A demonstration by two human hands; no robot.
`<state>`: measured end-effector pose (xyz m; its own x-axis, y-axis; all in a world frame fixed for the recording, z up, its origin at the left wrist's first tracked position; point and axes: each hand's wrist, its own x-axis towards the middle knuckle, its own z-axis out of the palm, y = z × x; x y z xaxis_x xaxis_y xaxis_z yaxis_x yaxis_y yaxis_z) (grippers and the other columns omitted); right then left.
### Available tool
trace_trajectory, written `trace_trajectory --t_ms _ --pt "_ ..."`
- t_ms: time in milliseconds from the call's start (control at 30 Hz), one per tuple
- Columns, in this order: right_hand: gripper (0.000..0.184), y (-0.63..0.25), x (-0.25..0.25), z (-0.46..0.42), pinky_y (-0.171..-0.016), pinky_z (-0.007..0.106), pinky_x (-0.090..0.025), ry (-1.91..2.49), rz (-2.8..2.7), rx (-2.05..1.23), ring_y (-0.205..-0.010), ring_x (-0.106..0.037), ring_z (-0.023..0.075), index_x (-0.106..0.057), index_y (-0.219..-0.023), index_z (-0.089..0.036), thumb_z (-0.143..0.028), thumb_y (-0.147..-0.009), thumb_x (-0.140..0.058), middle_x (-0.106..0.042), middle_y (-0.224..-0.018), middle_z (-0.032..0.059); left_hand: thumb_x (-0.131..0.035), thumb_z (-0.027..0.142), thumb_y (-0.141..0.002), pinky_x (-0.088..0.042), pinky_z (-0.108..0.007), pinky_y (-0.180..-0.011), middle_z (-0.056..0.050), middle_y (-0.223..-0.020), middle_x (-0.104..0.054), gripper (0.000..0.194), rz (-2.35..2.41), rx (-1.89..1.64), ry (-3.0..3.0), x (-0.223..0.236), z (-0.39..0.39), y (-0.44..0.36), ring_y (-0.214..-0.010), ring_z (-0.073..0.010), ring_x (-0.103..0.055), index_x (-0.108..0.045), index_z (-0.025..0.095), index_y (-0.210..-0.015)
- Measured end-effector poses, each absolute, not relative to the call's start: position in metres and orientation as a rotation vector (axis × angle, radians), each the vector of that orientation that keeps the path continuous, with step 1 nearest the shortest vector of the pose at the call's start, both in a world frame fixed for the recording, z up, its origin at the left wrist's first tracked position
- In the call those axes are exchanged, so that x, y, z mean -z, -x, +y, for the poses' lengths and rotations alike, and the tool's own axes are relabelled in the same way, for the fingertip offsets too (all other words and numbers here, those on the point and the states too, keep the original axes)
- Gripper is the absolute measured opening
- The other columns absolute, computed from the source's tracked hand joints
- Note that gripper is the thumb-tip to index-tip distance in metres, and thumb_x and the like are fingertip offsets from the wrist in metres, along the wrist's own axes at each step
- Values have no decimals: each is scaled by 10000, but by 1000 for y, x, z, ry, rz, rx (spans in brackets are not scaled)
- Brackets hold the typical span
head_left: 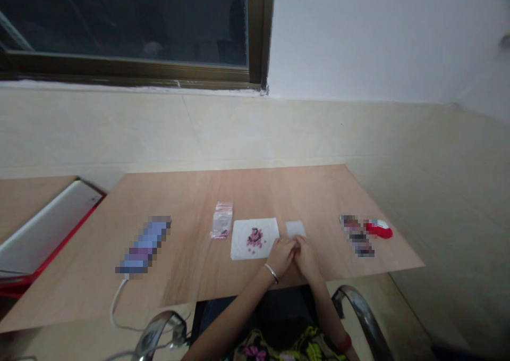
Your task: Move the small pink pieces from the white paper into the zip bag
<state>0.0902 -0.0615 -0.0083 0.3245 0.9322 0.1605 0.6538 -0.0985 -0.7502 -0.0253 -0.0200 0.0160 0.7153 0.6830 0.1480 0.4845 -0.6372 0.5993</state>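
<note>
My left hand, with a silver bangle at the wrist, and my right hand meet over the near part of the table. Their fingertips are pinched together; whatever lies between them is too small to make out. Just beyond the fingers is a small whitish square, perhaps a plastic bag, partly covered by the hands. To the left of my left hand lies a white sheet. A loose pile of small pink and dark bead-like pieces rests on it. Farther left are clear plastic bags with pinkish edges.
A blurred phone-like device with a white cable lies at the left of the wooden table. Another blurred flat object and a red-and-white item lie at the right. Metal chair arms flank me.
</note>
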Motion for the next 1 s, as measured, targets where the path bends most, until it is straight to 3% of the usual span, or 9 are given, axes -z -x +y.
trace_trajectory --t_ms 200,333,400,600,800,1000 --pt "389 -96 4 -63 -901 400 -442 1844 -1348 -445 -1002 -577 243 -593 -1097 -107 -138 -752 -417 -621 -1077 156 -426 154 -861 -389 -362 -841 -91 -904 -670 220 927 -419 -2406 -6 -13 23 -901 -206 -599 -635 161 -929" --pt "365 -95 -16 -65 -886 404 -437 1798 -1141 -321 -1012 -553 241 -592 -1082 -107 -252 -800 -412 -599 -1080 164 -436 158 -858 -418 -353 -850 -85 -922 -686 232 977 -583 -2259 -11 -12 25 -876 -189 -618 -643 173 -963" --pt "358 -92 -30 -66 -793 366 -469 1766 -971 -292 -930 -569 226 -589 -1052 -117 -328 -806 -436 -605 -1033 154 -445 168 -854 -444 -348 -847 -79 -969 -686 239 1016 -739 -2113 -18 -11 27 -897 -185 -621 -641 180 -990" --pt "387 -75 -67 -63 -547 250 -437 1493 -794 -804 -584 -531 140 -549 -707 -159 -535 -779 -491 -558 -634 18 -480 240 -850 -479 -339 -852 -71 -1010 -680 238 1035 -1034 -1793 -59 -15 42 -929 -178 -626 -633 175 -1020" --pt "390 -52 -93 -57 -507 225 -393 1315 -993 -1056 -549 -488 116 -544 -672 -178 -553 -775 -507 -515 -591 -14 -474 267 -862 -455 -337 -866 -65 -1028 -669 261 1041 -1101 -1919 -90 -26 66 -959 -184 -606 -587 193 -1086" --pt "341 -38 -113 -56 -499 222 -383 1246 -1110 -1162 -550 -504 116 -544 -730 -187 -506 -815 -459 -525 -617 -17 -527 296 -827 -465 -302 -801 -38 -923 -692 316 1117 -1082 -1801 -112 -31 85 -872 -178 -632 -517 212 -1132"
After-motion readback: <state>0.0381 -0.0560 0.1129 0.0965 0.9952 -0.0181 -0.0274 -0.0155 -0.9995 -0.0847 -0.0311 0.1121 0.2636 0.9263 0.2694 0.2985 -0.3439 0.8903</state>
